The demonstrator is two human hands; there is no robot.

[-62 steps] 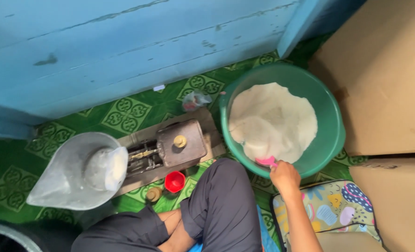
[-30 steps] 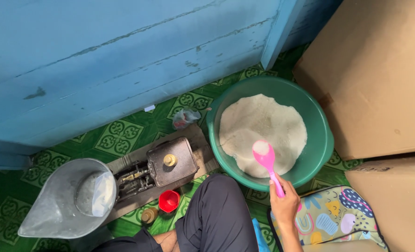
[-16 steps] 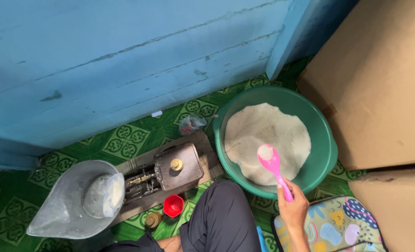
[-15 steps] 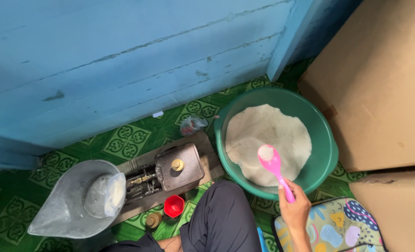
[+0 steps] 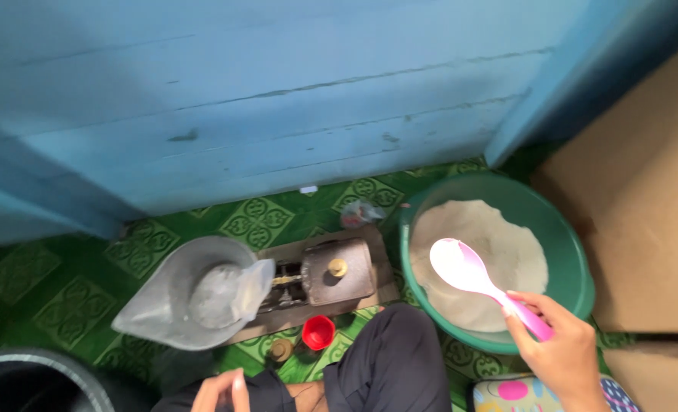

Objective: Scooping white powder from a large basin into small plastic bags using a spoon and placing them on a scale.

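My right hand (image 5: 560, 355) grips the handle of a pink plastic spoon (image 5: 472, 276), whose bowl hangs over a green basin (image 5: 572, 252) of white flour (image 5: 499, 244). My left hand (image 5: 221, 391) rests low at the bottom edge on my dark trouser leg (image 5: 388, 366), fingers loosely apart, holding nothing. In front of my knee stands a small balance scale (image 5: 331, 273) on a wooden base. Its left side carries a clear plastic bag (image 5: 194, 294) with some flour inside.
A small red cap (image 5: 318, 332) and a brass weight (image 5: 281, 349) lie on the green patterned floor mat. A blue plank wall (image 5: 278, 99) runs behind. Brown cardboard (image 5: 644, 206) stands at right, a dark round container rim (image 5: 26, 378) at bottom left, a patterned cushion (image 5: 522, 393) under my right hand.
The spoon, earlier dipped at the basin's near edge, was lifted and is now held above the flour. The view has shifted left and my left hand has come into sight.
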